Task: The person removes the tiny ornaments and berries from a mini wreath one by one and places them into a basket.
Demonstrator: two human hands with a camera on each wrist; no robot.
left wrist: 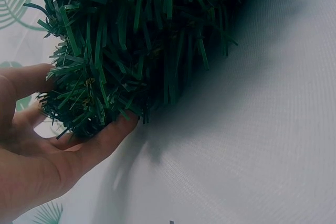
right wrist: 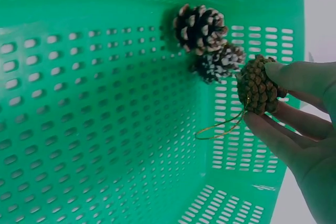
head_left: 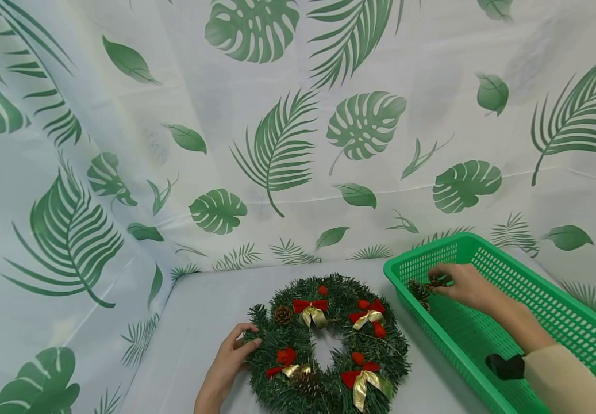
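A round green artificial wreath [head_left: 277,333] lies on the pale table, dressed with red and gold bows [head_left: 365,382], red ornaments and pine cones. At its left edge my left hand [head_left: 229,359] grips the tinsel branches, thumb and fingers on either side, as the left wrist view shows. My right hand [head_left: 468,284] reaches into the far end of a green plastic basket [head_left: 432,247]. Between thumb and fingers it pinches a brown pine cone [right wrist: 257,85], from which a gold cord loop [right wrist: 218,136] hangs. Two pale-tipped pine cones [right wrist: 200,27] lie beside it in the basket.
The perforated basket stands right of the wreath, its long wall close to it. Behind the table hangs a white cloth [head_left: 298,230] printed with green leaves. A black device [head_left: 506,366] sits at my right wrist, over the basket.
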